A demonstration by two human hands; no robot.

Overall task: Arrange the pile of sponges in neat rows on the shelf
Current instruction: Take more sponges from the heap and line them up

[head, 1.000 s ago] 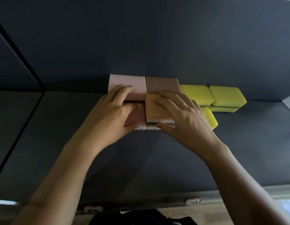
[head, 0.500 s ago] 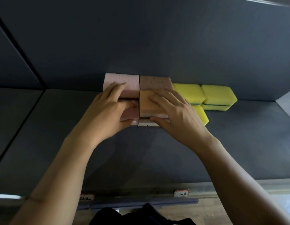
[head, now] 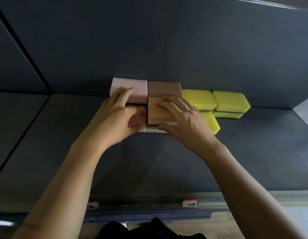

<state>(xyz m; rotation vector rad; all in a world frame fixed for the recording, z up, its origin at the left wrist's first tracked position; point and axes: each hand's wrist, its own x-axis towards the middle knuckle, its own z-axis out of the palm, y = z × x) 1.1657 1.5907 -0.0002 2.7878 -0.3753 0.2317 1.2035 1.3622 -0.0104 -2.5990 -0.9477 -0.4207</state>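
Against the dark shelf's (head: 149,166) back wall stand a light pink sponge (head: 132,88) and a brown sponge (head: 164,87). In front of the brown one lies an orange sponge (head: 155,112), stacked on a speckled white one. My right hand (head: 184,119) grips that orange sponge, fingers on top and thumb at its front edge. My left hand (head: 115,116) lies over the pink stack beside it, clasping a darker pink sponge (head: 136,119). Yellow sponges (head: 198,99) sit in rows to the right, one (head: 211,123) partly behind my right hand.
A dark vertical divider (head: 37,69) splits the back wall on the left. The shelf's metal front edge (head: 253,197) carries small price labels (head: 190,203). A pale side panel (head: 304,111) closes the shelf at the far right.
Both hands have stayed on the pink and orange stacks, pressing them together. The view has shifted slightly; the sponges sit tighter against the back row.
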